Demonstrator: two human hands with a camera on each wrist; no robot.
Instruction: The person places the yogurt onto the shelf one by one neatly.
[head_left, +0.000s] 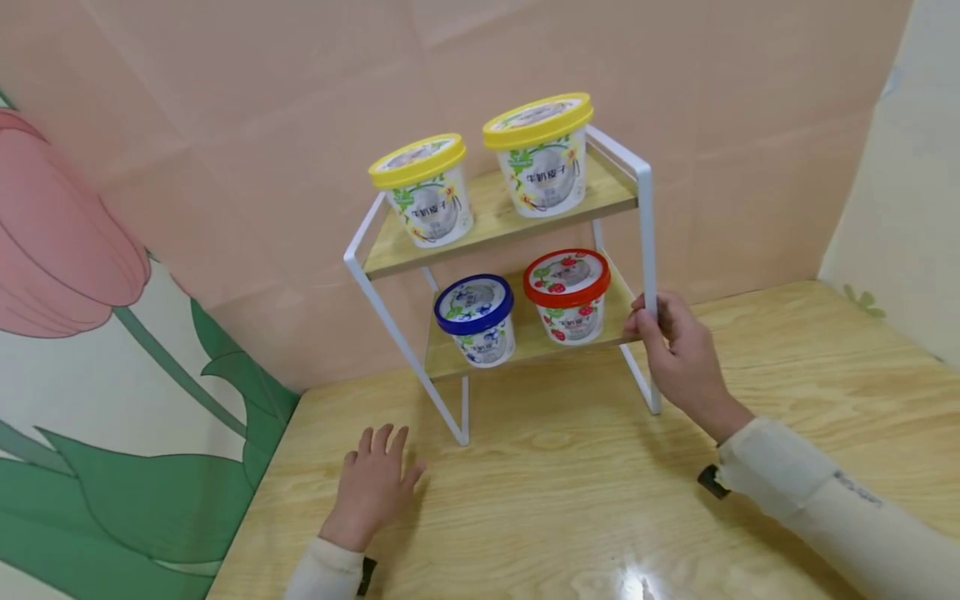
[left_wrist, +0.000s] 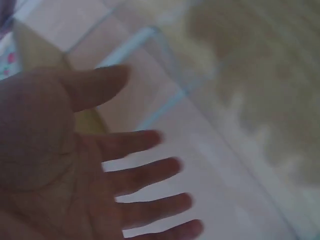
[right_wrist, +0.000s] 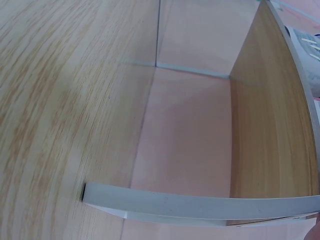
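Observation:
A two-tier rack (head_left: 480, 204) with wooden boards and a white metal frame stands on the table. Two yellow-lidded tubs, the left one (head_left: 435, 204) and the right one (head_left: 543, 171), sit upright on its top board. The lower board carries a blue-lidded tub (head_left: 487, 343) and a red-lidded tub (head_left: 576, 321). My right hand (head_left: 686, 358) grips the rack's right front leg beside the lower board; in the right wrist view only a fingertip (right_wrist: 313, 231) shows at the corner. My left hand (head_left: 375, 483), fingers spread, is in front of the left leg, holding nothing.
The wood-grain table (head_left: 525, 500) extends in front and to the right of the rack. Behind it rises a wall covered in pink sheeting (head_left: 300, 167). At the left is a panel with a printed tulip (head_left: 67, 233), and a pale wall (head_left: 900, 208) borders the right.

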